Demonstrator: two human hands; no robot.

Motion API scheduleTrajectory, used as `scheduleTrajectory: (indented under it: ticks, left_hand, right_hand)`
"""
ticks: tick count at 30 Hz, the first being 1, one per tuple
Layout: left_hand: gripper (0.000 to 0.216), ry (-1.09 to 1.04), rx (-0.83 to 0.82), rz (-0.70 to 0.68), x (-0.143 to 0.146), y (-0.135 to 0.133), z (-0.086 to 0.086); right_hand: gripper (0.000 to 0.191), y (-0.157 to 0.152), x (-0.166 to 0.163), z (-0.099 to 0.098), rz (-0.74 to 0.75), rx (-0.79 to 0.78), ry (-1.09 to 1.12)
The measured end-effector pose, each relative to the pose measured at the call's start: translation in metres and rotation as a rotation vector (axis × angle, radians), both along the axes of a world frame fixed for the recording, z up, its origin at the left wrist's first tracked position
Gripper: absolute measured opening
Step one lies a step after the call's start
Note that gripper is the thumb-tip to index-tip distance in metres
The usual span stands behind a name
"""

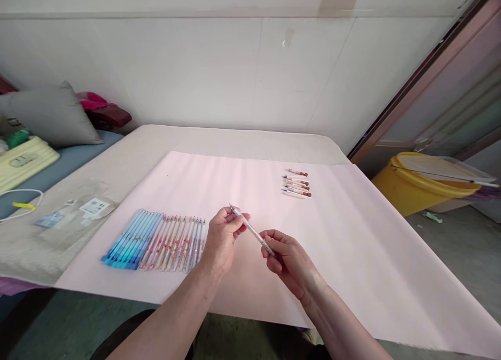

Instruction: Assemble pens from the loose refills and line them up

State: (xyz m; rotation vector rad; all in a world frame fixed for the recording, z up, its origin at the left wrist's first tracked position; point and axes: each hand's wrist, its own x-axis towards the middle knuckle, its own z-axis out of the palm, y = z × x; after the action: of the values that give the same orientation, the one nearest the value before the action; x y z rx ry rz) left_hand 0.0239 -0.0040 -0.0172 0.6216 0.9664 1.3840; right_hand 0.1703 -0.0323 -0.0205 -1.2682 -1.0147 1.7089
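A slim white pen [254,233] is held at a slant above the pink sheet, its metal tip pointing up and left. My left hand [226,229] pinches it near the tip end. The fingers of my right hand [284,253] are closed around its other end. Left of my left hand lies a tight row of pens: blue ones [135,240] at the far left, then pale ones with red and pink patterns [172,242]. Farther back on the right, several white and brown pens [296,183] lie stacked in a small column.
The pink sheet [352,235] covers much of a cream-topped table [242,135]. Clear plastic packaging [78,214] lies at the left. A grey cushion [50,115] and a pale yellow case [27,159] are beyond it. A yellow bucket [410,188] stands on the floor at the right.
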Motion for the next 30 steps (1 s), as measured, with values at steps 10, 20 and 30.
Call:
scheduleTrajectory:
  ticks: [10,20,30]
  left_hand:
    - [0.019,0.106,-0.067,0.06,0.0,0.0,-0.002]
    - [0.014,0.111,0.0,0.028,-0.004,0.003,0.001]
    - [0.014,0.014,0.01,-0.009,-0.004,0.004,0.007]
  right_hand:
    - [0.022,-0.012,-0.004,-0.022,0.003,0.817,-1.107]
    - [0.024,-0.011,-0.012,-0.003,0.17,-0.047,0.122]
    - [0.028,-0.012,-0.009,-0.002,0.165,-0.223,0.367]
